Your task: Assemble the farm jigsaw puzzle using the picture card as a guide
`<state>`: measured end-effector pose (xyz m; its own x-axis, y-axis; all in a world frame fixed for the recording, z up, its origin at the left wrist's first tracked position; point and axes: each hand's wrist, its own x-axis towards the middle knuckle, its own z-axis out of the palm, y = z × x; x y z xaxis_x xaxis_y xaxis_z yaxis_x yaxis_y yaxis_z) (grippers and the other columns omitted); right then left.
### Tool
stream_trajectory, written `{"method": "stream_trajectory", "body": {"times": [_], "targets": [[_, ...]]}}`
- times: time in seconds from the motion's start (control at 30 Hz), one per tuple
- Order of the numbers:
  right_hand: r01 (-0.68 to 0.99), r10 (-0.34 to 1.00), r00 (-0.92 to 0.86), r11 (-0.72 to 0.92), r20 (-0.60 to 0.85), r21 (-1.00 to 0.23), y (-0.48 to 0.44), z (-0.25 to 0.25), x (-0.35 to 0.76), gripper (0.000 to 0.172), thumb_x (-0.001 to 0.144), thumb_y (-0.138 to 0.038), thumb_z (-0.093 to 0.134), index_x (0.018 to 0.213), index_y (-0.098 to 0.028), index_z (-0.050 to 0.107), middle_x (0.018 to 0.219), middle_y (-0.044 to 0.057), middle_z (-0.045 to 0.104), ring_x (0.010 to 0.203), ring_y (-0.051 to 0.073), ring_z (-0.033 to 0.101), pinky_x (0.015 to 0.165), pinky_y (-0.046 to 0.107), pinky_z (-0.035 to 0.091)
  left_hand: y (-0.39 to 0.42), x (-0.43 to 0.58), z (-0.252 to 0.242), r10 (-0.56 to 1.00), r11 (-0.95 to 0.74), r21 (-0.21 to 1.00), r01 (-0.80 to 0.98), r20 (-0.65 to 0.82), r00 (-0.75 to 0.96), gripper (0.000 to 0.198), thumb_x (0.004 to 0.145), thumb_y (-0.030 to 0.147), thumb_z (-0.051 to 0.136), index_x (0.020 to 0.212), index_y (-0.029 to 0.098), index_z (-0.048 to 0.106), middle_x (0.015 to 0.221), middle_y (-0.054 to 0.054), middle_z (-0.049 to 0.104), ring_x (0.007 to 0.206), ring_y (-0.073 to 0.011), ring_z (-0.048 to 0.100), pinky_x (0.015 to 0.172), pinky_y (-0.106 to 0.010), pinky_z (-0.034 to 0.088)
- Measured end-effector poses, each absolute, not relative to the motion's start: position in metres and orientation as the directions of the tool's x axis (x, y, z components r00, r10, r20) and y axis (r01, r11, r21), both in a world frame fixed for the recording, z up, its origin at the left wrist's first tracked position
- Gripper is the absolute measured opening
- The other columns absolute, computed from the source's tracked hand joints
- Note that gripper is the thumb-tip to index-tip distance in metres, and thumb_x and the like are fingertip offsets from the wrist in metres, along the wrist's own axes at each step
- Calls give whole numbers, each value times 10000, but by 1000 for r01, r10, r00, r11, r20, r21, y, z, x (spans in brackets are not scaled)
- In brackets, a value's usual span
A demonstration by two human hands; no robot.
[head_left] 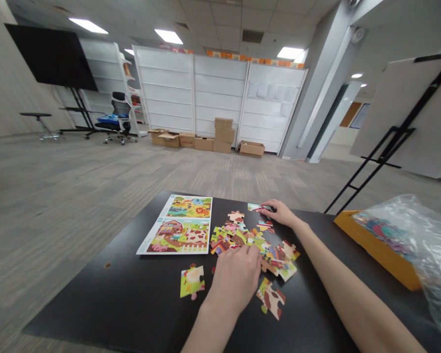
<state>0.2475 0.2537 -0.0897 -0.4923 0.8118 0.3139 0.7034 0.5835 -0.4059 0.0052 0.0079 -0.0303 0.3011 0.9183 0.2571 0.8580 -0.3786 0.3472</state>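
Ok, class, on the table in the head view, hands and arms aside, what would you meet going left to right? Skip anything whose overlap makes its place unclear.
Brown spot → picture sheet → puzzle pile → yellow box.

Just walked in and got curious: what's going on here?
A person's left hand is over the near edge of a pile of colourful flat jigsaw pieces on a black table. The right hand touches a brightly printed bit of puzzle beyond it. A white-bordered sheet of cartoon pictures lies left of the pile.
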Motion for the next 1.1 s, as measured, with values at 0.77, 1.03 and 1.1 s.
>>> {"method": "stream_trajectory", "body": {"times": [0.77,1.03,1.1], "targets": [[724,803,-509,594,309,-351,251,-87,240,284,913,-420,633,1036,-209,778,1056,111,739,1009,252,663,940,370,491,9,4,-29,924,-364,354,861,252,287,172,1001,224,458,996,225,629,930,-25,723,832,-221,701,737,-328,506],[808,856,-516,477,-26,-346,239,-33,243,391,782,-535,710,946,-191,795,833,51,728,757,202,637,702,287,463,11,-1,-33,924,-354,360,863,277,263,175,1001,228,449,968,221,621,912,-26,717,829,-208,692,727,-305,483],[818,815,-546,471,-193,-330,231,-19,239,448,677,-527,797,977,-194,792,839,39,733,758,206,646,673,278,452,10,-1,-33,923,-355,358,864,280,264,183,1002,229,445,964,222,623,910,-24,716,827,-209,691,725,-309,483]]}}
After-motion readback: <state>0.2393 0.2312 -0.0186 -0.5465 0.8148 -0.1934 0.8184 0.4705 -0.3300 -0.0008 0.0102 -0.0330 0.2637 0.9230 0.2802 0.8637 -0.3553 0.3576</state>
